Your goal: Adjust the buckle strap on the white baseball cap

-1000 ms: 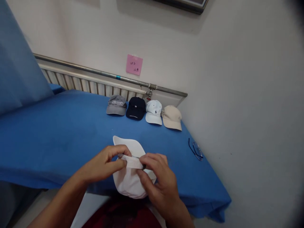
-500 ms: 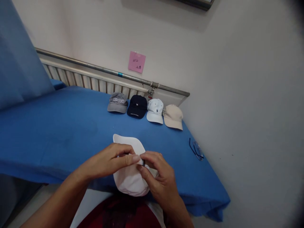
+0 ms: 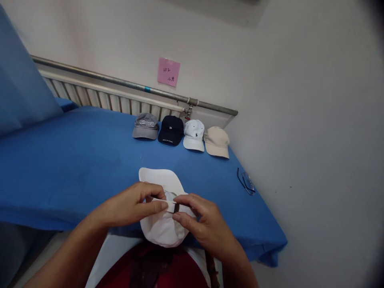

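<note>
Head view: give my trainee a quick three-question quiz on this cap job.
1. True or false: both hands pinch the strap of the white cap.
2. How many caps sit in the row by the radiator?
3. What lies near the table's right edge: A) scissors B) glasses C) pen?

Key: 1 true, left hand and right hand. 2 four: grey, navy, white, beige. 3 B, glasses.

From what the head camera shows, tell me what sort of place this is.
Probably a plain indoor workroom set up for handling caps: a table under a blue cloth, a radiator along the bare wall with a pink note, and four caps in a row.
</note>
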Demonstrator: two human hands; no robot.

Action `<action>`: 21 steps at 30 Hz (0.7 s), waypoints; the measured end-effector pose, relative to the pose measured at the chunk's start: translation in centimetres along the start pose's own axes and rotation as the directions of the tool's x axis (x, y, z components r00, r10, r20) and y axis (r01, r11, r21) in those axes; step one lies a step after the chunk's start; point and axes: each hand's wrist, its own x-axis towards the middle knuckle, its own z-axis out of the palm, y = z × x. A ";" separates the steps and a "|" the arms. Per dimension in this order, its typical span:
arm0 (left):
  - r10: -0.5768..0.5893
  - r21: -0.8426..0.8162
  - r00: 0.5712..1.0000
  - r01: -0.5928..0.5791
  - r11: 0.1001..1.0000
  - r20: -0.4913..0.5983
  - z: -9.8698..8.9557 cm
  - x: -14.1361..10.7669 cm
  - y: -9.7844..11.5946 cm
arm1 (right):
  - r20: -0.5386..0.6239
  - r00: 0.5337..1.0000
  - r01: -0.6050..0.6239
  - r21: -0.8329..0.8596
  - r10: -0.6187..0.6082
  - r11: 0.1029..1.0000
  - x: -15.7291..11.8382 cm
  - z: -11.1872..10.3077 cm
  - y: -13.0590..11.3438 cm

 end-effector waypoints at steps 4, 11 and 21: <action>-0.001 -0.046 1.000 0.001 0.999 0.001 0.2 0.2 0.1 | 0.040 0.999 0.011 -0.003 -0.011 1.000 0.3 0.2 0.2; -0.048 -0.060 0.998 0.050 0.997 0.039 0.3 0.3 0.1 | 0.071 0.994 0.079 0.009 -0.080 0.997 0.4 0.4 0.7; -0.055 -0.001 0.998 0.055 0.998 0.039 0.1 -0.1 0.2 | 0.112 0.990 0.081 0.061 -0.088 0.995 0.9 0.4 -0.1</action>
